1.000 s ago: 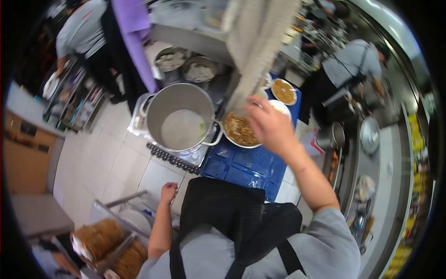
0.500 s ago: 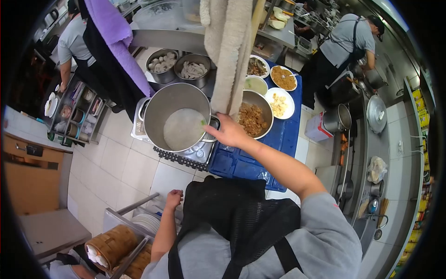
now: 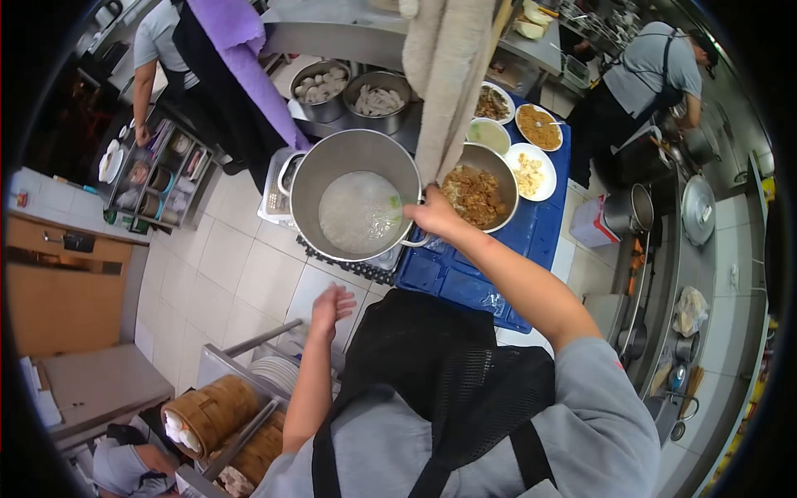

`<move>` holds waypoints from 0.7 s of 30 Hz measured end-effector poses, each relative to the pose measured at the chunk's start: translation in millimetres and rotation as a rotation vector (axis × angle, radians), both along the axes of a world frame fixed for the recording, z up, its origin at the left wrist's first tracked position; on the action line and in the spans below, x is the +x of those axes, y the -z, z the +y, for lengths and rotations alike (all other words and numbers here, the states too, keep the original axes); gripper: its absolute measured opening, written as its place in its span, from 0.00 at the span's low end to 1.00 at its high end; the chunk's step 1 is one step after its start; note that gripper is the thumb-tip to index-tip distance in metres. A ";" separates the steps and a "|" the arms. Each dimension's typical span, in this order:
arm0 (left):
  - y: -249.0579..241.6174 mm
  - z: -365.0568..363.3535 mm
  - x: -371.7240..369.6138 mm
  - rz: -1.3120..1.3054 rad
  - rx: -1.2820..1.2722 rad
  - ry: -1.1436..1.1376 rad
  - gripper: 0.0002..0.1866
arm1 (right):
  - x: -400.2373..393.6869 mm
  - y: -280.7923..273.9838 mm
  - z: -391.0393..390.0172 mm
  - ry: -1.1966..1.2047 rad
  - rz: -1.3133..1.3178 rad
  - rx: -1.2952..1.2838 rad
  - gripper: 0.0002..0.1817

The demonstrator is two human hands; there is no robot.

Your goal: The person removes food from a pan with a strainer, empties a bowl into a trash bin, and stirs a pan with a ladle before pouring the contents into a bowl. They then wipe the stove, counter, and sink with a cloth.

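A large metal pot [image 3: 303, 195] with whitish cloudy liquid and a bit of green inside stands over the stove. My right hand [image 3: 433, 212] is closed at the pot's right handle, its thumb by the rim; some fingers are hidden. Just above that hand hangs a beige towel [image 3: 440, 91]. To its right is a metal bowl of brown food [image 3: 475, 196]. My left hand [image 3: 332, 309] is raised below the pot, fingers apart, holding nothing.
Plates of food, one with yellowish pieces [image 3: 531, 172], stand on a blue surface [image 3: 452, 290]. Two metal pots [image 3: 380, 101] of pale food sit behind. A rack with bamboo steamers [image 3: 212, 415] is lower left. Co-workers [image 3: 652, 75] stand at upper right, upper left and lower left.
The view has shifted, so the scene sits further right. My left hand has risen towards the pot and its fingers have spread. My right hand remains at the pot's handle.
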State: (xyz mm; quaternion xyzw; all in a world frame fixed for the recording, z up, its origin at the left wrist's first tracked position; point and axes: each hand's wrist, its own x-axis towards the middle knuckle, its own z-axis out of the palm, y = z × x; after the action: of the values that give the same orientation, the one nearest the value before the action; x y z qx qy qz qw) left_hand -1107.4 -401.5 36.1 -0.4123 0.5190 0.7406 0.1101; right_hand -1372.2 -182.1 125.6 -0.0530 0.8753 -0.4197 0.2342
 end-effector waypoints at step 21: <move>-111.2 8.5 -66.4 0.549 -0.862 -0.150 0.19 | 60.0 5.2 29.9 0.100 0.116 -0.482 0.36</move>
State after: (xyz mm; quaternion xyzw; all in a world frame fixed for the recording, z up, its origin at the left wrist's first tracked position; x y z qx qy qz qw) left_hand -1173.8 -393.0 147.2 -0.2470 0.7558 0.5463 -0.2634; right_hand -1312.2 -152.2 120.3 -0.0880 0.7634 -0.6237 0.1430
